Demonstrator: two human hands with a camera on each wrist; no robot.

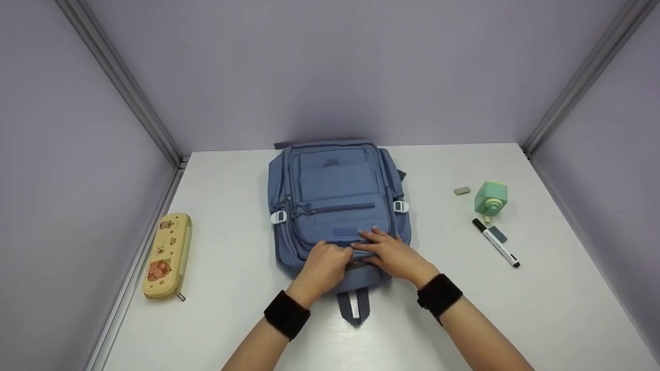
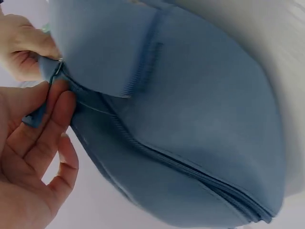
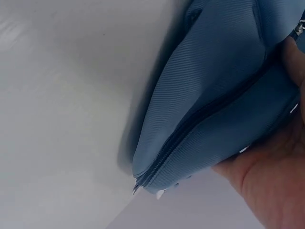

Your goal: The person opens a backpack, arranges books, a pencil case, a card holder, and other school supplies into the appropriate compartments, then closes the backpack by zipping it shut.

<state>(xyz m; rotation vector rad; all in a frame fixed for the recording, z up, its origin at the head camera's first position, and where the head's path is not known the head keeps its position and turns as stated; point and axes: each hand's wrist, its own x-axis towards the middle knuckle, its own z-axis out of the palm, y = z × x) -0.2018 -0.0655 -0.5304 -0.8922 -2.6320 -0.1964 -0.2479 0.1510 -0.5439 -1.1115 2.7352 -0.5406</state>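
A blue backpack (image 1: 337, 183) lies on its back on the white table, its hanging loop (image 1: 356, 309) toward me. My left hand (image 1: 324, 265) is at its near end. In the left wrist view, its thumb and fingers pinch a zipper pull (image 2: 35, 117) with a fabric tab. Close beside it, my right hand (image 1: 394, 256) holds the backpack's fabric near the zipper, its fingers spread over the front and the thumb on the near side. A dark zipper track (image 3: 190, 124) curves along the backpack's end in the right wrist view.
At the left lies a yellow pencil case (image 1: 167, 257) with printed pictures. To the right are a green box-shaped item (image 1: 491, 198), a black-and-white marker (image 1: 496, 242), a small grey-green block (image 1: 462, 190) and a dark flat piece (image 1: 498, 234). Walls enclose the table's back and sides.
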